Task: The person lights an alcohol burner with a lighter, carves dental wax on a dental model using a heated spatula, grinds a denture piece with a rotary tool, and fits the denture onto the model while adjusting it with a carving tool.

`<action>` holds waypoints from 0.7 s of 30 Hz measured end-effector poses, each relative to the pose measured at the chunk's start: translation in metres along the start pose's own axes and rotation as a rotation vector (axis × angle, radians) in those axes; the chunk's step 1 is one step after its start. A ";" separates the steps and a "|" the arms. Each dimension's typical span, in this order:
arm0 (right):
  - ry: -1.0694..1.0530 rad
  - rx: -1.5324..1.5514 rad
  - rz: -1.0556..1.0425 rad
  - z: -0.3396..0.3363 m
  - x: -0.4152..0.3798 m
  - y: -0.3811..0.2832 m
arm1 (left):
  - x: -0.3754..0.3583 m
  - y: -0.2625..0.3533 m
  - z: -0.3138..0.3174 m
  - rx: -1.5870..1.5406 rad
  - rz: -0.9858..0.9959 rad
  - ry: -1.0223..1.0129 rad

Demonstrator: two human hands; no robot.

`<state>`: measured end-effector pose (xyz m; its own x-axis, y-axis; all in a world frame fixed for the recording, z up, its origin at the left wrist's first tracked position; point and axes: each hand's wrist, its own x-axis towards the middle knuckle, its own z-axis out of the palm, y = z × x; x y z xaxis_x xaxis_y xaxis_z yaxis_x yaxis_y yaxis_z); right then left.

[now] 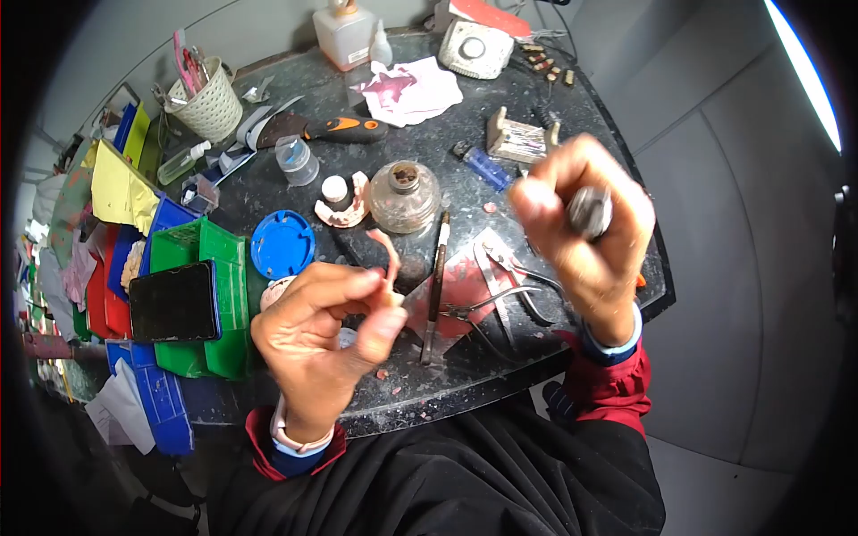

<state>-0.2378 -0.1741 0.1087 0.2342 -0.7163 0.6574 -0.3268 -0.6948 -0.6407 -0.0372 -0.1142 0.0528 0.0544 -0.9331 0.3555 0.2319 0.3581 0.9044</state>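
The left hand pinches a curved pink piece between the fingers above the tabletop near its front edge, probably gripping it low so that its slender upper end stays exposed. The right hand has its fingers curled round a blurred metallic tool, raised clear of the clutter, perhaps for free movement. Pliers and a slim dark-handled tool lie across or beside a pink sheet between the hands, seemingly for easy reach.
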 end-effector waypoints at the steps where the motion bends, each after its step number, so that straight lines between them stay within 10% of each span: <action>1: 0.049 -0.064 0.007 -0.005 0.006 -0.003 | -0.001 0.003 0.000 -0.118 -0.088 0.022; 7: 0.214 -0.552 -0.078 -0.029 0.041 0.023 | -0.007 0.021 -0.005 -0.438 -0.254 -0.060; 10: 0.023 -1.089 -0.600 -0.039 0.050 0.096 | -0.015 0.028 -0.009 -0.530 -0.281 -0.104; 13: -0.202 -0.883 0.043 -0.025 0.042 0.134 | -0.023 0.038 -0.012 -0.577 -0.365 -0.123; 21: -0.395 -0.784 0.096 -0.016 0.021 0.186 | -0.039 0.048 -0.021 -0.640 -0.310 -0.134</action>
<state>-0.3077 -0.3172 0.0101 0.4248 -0.8403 0.3367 -0.8616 -0.4894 -0.1343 -0.0077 -0.0609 0.0775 -0.2159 -0.9619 0.1677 0.7430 -0.0504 0.6673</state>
